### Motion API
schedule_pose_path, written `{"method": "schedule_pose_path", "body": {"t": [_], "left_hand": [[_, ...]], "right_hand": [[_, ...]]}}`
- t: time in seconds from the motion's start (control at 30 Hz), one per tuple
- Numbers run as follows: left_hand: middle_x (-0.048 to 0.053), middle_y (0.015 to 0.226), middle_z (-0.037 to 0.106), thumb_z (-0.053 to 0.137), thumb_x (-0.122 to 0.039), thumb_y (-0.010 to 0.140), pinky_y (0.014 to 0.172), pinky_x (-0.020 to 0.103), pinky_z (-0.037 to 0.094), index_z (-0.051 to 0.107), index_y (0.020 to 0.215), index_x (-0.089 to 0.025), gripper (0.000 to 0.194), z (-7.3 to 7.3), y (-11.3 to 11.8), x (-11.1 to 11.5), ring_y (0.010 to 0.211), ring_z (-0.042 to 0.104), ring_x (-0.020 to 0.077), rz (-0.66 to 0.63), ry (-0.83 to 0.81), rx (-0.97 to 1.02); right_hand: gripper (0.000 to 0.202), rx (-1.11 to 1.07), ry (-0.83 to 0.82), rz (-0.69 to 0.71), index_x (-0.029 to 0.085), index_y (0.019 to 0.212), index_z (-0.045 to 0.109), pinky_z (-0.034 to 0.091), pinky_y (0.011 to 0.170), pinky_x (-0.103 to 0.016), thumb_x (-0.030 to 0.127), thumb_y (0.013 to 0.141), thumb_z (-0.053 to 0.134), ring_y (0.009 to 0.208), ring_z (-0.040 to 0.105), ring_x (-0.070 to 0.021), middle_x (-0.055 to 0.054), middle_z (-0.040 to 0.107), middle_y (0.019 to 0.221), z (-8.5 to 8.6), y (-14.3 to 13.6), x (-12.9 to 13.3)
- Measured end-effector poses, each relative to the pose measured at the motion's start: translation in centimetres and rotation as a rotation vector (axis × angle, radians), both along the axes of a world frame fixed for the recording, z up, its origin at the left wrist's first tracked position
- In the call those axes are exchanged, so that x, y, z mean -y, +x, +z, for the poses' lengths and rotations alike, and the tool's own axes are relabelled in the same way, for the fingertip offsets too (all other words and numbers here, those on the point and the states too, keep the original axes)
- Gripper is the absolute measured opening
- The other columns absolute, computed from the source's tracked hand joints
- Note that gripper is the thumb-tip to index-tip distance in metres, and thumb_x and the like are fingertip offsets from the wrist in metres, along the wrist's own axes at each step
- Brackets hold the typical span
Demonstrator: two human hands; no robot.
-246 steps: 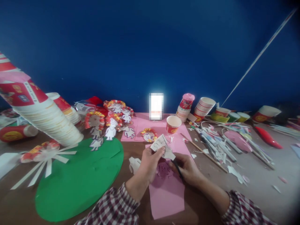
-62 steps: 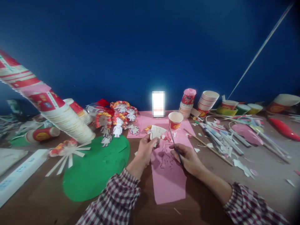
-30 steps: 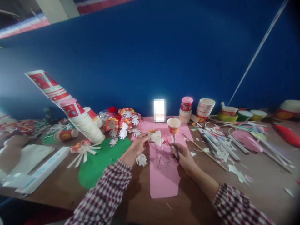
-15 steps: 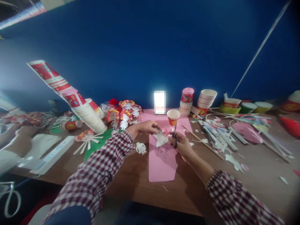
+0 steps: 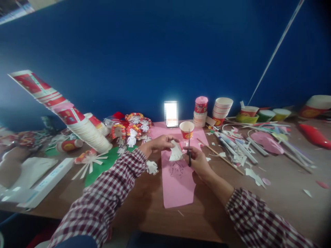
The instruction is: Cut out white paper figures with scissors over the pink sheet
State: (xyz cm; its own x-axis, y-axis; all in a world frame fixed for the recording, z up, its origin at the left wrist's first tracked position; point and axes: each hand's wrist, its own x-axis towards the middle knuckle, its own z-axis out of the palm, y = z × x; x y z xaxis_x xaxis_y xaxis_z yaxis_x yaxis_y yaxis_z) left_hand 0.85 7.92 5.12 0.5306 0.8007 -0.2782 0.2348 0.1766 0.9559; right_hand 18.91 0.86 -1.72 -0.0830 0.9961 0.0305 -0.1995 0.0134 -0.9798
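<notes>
Between my hands is a white paper cutout (image 5: 176,152), its upper left part pinched by the fingers of my left hand (image 5: 160,144). My right hand (image 5: 198,161) is closed round dark scissors (image 5: 189,151), whose blades point up, just right of the cutout. Below them a pink sheet (image 5: 178,193) with dark drawn lines lies on the brown table. Another white cutout (image 5: 152,167) rests beside the sheet, near my left wrist. A red and white paper cup (image 5: 186,130) stands just behind my hands.
A long leaning stack of cups (image 5: 74,119) rises at the left, near a white power strip (image 5: 49,182). Upright cup stacks (image 5: 222,111) stand behind. Sticks, paper strips and scraps (image 5: 254,177) cover the right side. A glowing phone (image 5: 171,113) stands by the blue wall.
The view has shifted a little to the right. In my left hand the white cutout has turned and sits more upright. The scissors remain in my right hand.
</notes>
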Motion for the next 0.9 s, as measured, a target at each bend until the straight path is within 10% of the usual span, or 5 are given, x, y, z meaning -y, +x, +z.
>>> {"method": "schedule_pose_path", "body": {"t": [0.47,0.9], "left_hand": [[0.005,0.082,0.065,0.073,-0.032,0.064,0.065,0.023,0.047,0.065,0.091,-0.013,0.034,-5.6,1.9,5.3,0.066,0.059,0.01,0.374,-0.047,0.274],[0.0,0.057,0.06,0.074,-0.033,0.061,0.047,0.019,0.039,0.062,0.074,-0.012,0.028,-6.0,2.2,5.7,0.046,0.051,0.0072,0.473,-0.046,0.276]], "right_hand": [[0.035,0.145,0.116,-0.26,0.016,0.101,0.058,0.046,0.055,-0.024,0.024,0.067,0.063,0.062,0.057,-0.0139,-0.002,0.062,0.072,-1.3,0.6,-1.0],[0.036,0.135,0.119,-0.235,0.017,0.102,0.058,0.047,0.056,-0.024,0.025,0.068,0.066,0.064,0.059,-0.0149,-0.001,0.062,0.071,-1.9,0.5,-1.1]]}}
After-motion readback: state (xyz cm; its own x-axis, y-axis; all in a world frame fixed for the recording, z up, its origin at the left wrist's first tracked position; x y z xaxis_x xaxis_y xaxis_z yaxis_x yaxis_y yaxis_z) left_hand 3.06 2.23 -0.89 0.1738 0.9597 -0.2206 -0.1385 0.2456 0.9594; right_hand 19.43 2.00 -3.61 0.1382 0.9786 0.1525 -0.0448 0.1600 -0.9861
